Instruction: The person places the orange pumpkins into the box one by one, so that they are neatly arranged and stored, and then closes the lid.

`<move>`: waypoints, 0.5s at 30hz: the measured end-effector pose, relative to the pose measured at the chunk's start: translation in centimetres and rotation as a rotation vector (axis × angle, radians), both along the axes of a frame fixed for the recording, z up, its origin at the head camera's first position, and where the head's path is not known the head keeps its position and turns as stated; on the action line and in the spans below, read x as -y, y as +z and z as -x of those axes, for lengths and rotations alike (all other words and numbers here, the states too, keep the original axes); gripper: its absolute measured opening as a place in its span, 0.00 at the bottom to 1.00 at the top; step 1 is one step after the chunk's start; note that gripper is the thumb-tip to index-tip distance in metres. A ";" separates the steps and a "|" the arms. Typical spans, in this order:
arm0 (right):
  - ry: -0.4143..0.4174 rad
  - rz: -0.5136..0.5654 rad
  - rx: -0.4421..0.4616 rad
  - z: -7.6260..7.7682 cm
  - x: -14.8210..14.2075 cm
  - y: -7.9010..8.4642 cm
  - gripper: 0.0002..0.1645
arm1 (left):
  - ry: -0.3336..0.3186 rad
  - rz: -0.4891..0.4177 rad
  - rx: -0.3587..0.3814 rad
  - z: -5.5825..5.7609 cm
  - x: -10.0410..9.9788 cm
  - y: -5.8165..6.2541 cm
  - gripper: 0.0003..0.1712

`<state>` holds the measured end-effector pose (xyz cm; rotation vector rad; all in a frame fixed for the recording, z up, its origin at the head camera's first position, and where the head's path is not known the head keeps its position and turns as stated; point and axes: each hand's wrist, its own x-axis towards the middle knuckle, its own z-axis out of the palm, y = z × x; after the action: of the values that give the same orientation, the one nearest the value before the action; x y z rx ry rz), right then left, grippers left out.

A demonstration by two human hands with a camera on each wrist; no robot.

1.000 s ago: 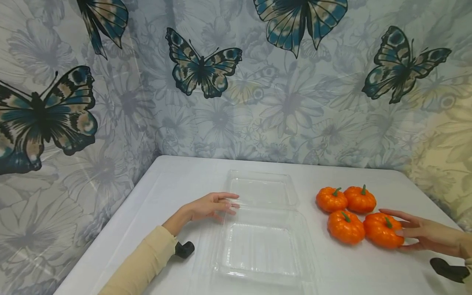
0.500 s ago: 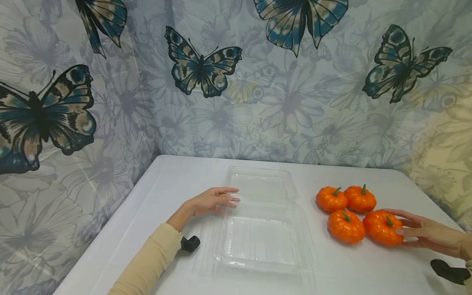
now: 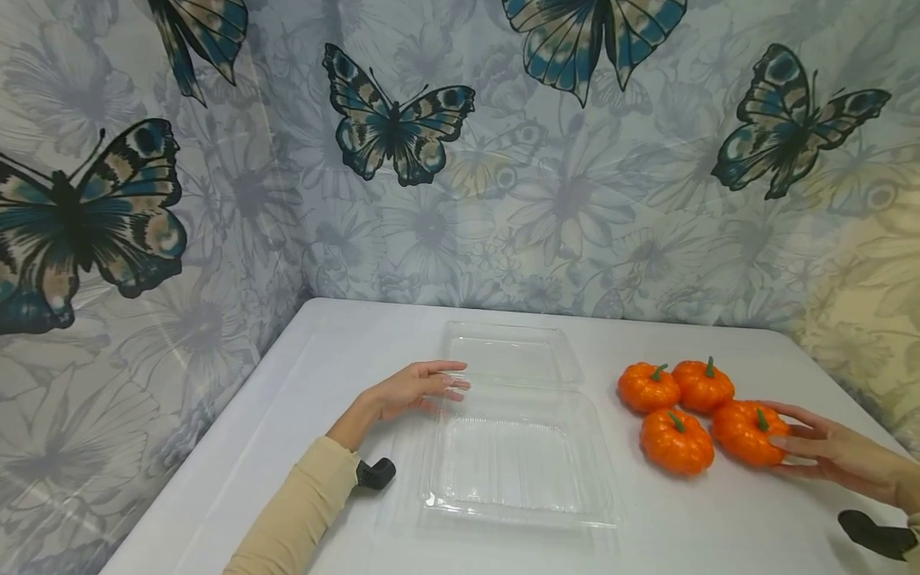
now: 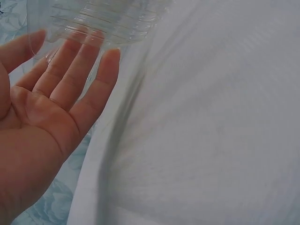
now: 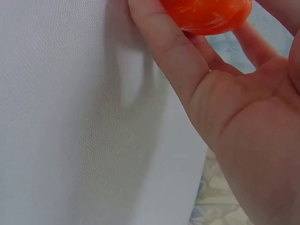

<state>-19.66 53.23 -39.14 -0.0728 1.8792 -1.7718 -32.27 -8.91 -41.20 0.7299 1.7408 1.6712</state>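
A clear plastic clamshell container (image 3: 510, 463) lies opened out on the white table, its lid (image 3: 510, 358) towards the back. My left hand (image 3: 410, 391) holds its left edge near the hinge; in the left wrist view the thumb and fingertips (image 4: 110, 58) meet the ribbed plastic. On the right, my right hand (image 3: 834, 447) grips an orange toy pumpkin (image 3: 747, 435) with a green stem, fingers around its right side. The right wrist view shows the pumpkin's underside (image 5: 215, 18) between fingers and thumb, apparently just off the cloth.
Beside the held pumpkin sit three more pumpkins: a front one (image 3: 676, 443), a back left one (image 3: 648, 389) and a back right one (image 3: 703, 386). Butterfly-print fabric (image 3: 575, 200) walls the table's back and left. A white cloth (image 3: 345, 335) covers the table.
The container has slid away from me, towards the back, with my left hand at its edge. The pumpkin in my right hand has risen slightly.
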 end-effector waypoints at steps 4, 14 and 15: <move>-0.058 -0.051 -0.012 -0.1 -0.2 0.0 0.30 | 0.004 0.003 -0.004 -0.1 0.0 0.1 0.30; -0.185 -0.164 -0.063 -0.5 -0.7 0.2 0.26 | 0.009 0.007 0.004 -0.1 -0.4 -0.1 0.31; -0.189 -0.150 -0.074 -0.6 -0.7 0.2 0.26 | 0.007 0.007 0.004 -0.1 -0.4 -0.1 0.31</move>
<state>-19.05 53.89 -38.98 0.1000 2.1273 -1.7637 -32.18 -8.54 -41.29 0.7180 1.7474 1.6695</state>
